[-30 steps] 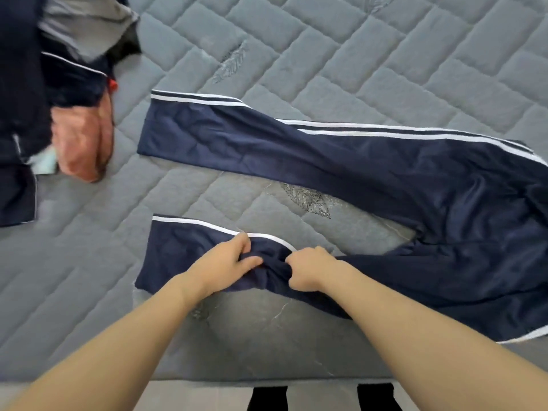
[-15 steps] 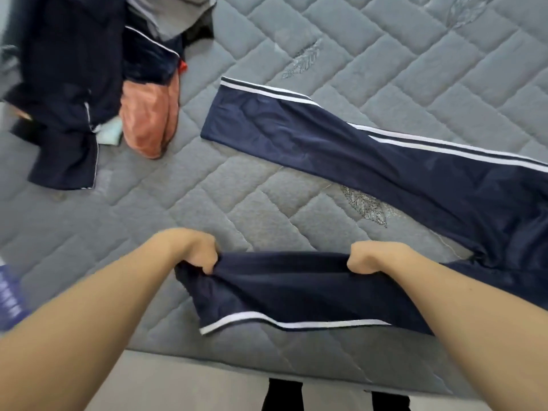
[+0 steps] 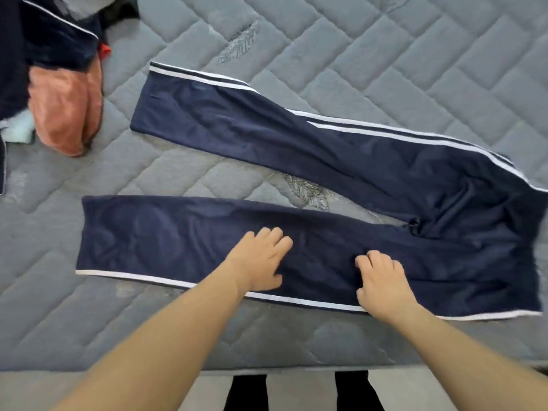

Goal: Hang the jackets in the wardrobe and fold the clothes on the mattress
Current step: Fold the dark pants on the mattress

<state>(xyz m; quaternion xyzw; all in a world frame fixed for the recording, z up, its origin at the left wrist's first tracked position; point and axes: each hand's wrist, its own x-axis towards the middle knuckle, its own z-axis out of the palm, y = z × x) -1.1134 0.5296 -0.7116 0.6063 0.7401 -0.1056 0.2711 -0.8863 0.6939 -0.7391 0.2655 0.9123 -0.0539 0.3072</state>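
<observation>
Navy track pants [image 3: 341, 161] with white side stripes lie spread on the grey quilted mattress [image 3: 385, 69], legs pointing left and waist at the right. The near leg lies flat, its white stripe along the front edge. My left hand [image 3: 259, 261] rests palm down on the middle of that near leg, fingers straight. My right hand [image 3: 382, 280] presses on the same leg nearer the crotch, fingers loosely bent, holding nothing.
A pile of clothes sits at the far left: a dark navy garment [image 3: 53, 40] with white piping, an orange garment [image 3: 66, 111] and a pale blue piece [image 3: 16, 130]. The mattress's front edge [image 3: 118, 367] runs just before my legs.
Both hands gripped the near leg, lifted and turned it over, then let go. The leg now lies flat, stripe toward me, with both hands resting on top.
</observation>
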